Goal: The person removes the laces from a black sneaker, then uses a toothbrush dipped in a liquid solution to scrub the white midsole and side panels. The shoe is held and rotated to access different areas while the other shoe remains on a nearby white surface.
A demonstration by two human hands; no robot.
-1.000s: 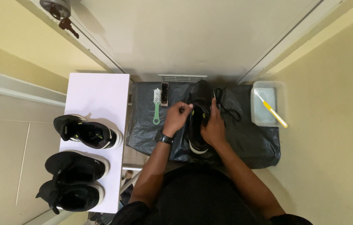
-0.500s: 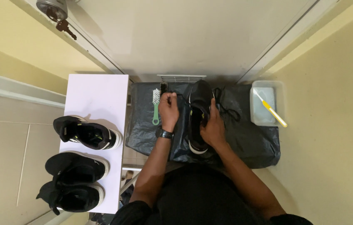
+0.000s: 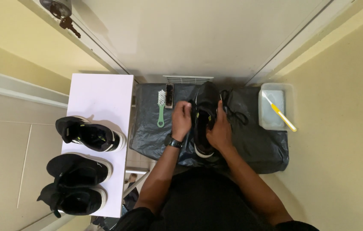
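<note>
Holding a black shoe [image 3: 205, 117] on the dark bag [image 3: 258, 145], the right hand [image 3: 221, 130] grips its side. The left hand [image 3: 181, 119] pinches a lace. Unlacing seems underway; next needs gentle pulling.

Yellow walls [image 3: 344, 85], pale door [image 3: 198, 38] with keys [image 3: 68, 23], white shelf [image 3: 100, 94] left.

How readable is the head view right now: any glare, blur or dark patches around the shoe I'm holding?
Head view: even indoor light, no glare; black shoe merges with the dark plastic sheet, detail lost; left hand and right hand reasonably sharp; wide-angle lens bends door-frame lines.
</note>
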